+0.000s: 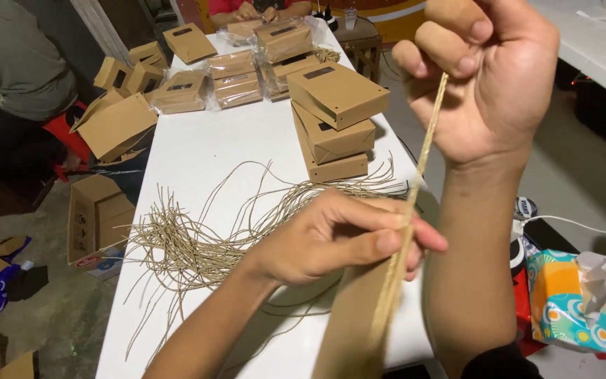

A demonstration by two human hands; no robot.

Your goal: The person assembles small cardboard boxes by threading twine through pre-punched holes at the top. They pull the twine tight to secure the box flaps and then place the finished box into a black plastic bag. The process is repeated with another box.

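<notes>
Tan paper cord (419,165) is running steeply from the right hand (489,77), fisted round its top, down to the left hand (341,235), pinching it above the bench (205,151).

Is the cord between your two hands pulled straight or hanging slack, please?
Pulled straight: the cord runs in a taut line from the raised right hand down to the left hand.

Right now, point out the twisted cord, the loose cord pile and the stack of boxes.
twisted cord (422,151), head view, taut middle stretch.
loose cord pile (191,245), head view, dense middle.
stack of boxes (334,95), head view, top box lid.
</notes>
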